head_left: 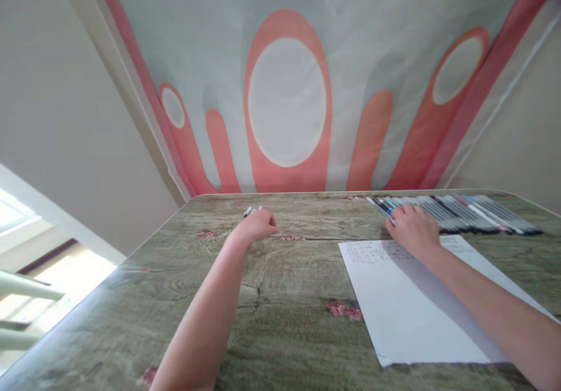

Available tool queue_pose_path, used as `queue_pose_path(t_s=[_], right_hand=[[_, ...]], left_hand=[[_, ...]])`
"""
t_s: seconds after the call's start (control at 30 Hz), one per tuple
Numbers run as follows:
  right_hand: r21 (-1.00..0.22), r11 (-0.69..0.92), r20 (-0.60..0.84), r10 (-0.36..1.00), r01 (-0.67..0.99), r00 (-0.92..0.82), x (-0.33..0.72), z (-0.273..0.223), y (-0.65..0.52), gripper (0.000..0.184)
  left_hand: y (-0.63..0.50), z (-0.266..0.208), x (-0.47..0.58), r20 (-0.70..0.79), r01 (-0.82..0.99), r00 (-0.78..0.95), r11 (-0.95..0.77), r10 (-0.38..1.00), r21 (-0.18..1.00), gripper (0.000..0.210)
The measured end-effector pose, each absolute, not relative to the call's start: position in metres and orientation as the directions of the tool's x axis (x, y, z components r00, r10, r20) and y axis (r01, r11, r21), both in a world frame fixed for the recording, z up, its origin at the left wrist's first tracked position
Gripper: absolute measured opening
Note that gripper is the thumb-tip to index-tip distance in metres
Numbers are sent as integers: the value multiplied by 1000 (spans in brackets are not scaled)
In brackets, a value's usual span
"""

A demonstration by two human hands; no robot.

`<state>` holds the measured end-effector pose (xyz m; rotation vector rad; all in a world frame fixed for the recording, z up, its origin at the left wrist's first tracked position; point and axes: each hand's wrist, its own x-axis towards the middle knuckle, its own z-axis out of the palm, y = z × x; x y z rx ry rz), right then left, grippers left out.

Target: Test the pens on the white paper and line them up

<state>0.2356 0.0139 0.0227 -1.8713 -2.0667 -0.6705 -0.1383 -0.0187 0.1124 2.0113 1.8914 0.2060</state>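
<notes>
Near the far side of the table my left hand [258, 226] is closed, fingers curled inward, and whatever it may hold is hidden. Just behind it a few short white-and-dark pens [251, 210] show, partly covered by the hand. My right hand [414, 228] reaches over a sheet of white paper [421, 315] to the left end of a long row of pens [456, 213]. Its fingers are bent down on a pen [380, 206] there, and the palm hides some neighbouring ones. Faint handwriting runs along the paper's upper part.
The table [298, 286] has a wood-grain top with small pink flower prints. Behind its far edge hangs a grey-and-pink patterned sheet [284, 175]. Pale green rails [26, 286] stand beyond the table at lower left, near a bright window [13, 210].
</notes>
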Motion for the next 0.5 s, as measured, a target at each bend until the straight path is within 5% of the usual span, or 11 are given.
queue_pose_path(t_s=[0.07, 0.17, 0.5], right_hand=[[153, 95, 493, 855, 984, -159, 231, 24, 12, 27], [142, 137, 477, 858, 980, -189, 226, 21, 12, 27], [116, 177, 444, 871, 977, -210, 228, 11, 19, 28]], left_hand=[[-19, 122, -170, -218, 962, -139, 184, 966, 203, 10], [-20, 123, -205, -338, 937, -262, 322, 904, 137, 12], [-19, 98, -221, -493, 796, -365, 539, 790, 275, 30]])
